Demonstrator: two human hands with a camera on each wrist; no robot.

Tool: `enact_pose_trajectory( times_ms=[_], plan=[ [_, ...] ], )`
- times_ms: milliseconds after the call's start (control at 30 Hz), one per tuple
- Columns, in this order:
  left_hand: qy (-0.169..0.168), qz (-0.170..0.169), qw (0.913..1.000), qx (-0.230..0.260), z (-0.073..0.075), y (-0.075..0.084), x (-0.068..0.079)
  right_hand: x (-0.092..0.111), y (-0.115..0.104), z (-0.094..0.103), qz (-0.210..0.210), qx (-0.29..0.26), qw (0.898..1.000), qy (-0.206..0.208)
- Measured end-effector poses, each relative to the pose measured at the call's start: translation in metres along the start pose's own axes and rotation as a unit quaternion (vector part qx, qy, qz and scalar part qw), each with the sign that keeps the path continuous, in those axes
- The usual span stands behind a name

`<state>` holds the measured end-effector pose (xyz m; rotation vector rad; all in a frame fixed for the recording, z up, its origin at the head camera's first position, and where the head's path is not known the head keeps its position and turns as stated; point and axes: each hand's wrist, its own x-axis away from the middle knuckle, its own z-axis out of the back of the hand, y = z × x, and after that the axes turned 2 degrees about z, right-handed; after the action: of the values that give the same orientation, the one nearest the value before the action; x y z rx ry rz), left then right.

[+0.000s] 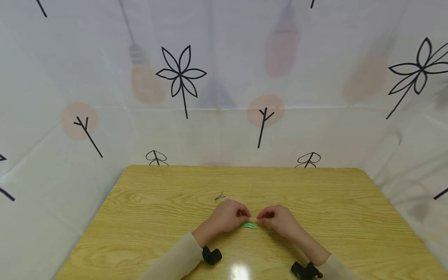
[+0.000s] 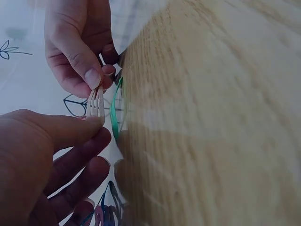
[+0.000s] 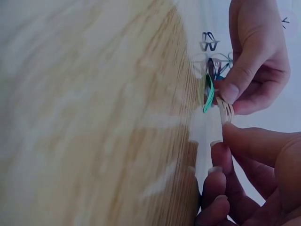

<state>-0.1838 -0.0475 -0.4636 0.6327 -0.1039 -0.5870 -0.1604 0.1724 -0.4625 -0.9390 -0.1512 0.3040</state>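
Note:
Between both hands is a small pale hair clip (image 2: 96, 104) with several slim parallel bars. My left hand (image 1: 229, 214) pinches one end of it between thumb and fingertips. At the other end, the thumb and fingertips of my right hand (image 1: 280, 221) pinch it, the remaining fingers loosely bent. In the head view the pale clip hardly shows against the table. A green hair clip (image 1: 250, 225) lies on the table just below the gap between the hands. It appears close beside the pale one in both wrist views.
The wooden table (image 1: 157, 206) spans the lower half of the head view. Beyond my left hand lies a small dark group of clips (image 1: 219, 196); dark, blue and pink parts show in the wrist views. A patterned white cloth (image 1: 217, 132) hangs behind the table and at its sides.

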Motion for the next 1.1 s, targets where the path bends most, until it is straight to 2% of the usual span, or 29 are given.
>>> enact_pose_trajectory(
  times_ms=[300, 767, 1100],
  plan=[
    [-0.004, -0.013, 0.9997, -0.021, -0.0039, -0.0013, -0.0012, -0.0014, 0.0032, -0.0003, 0.010, 0.014, 1.000, -0.011],
    [0.015, -0.030, 0.9978, -0.056, -0.0041, -0.0020, -0.0015, 0.0009, -0.0045, 0.0011, -0.003, 0.038, 0.999, -0.004],
    [0.009, -0.012, 0.9997, -0.022, -0.0011, -0.0050, -0.0008, -0.0013, -0.0006, 0.0022, -0.016, 0.012, 1.000, -0.003]
  ],
)
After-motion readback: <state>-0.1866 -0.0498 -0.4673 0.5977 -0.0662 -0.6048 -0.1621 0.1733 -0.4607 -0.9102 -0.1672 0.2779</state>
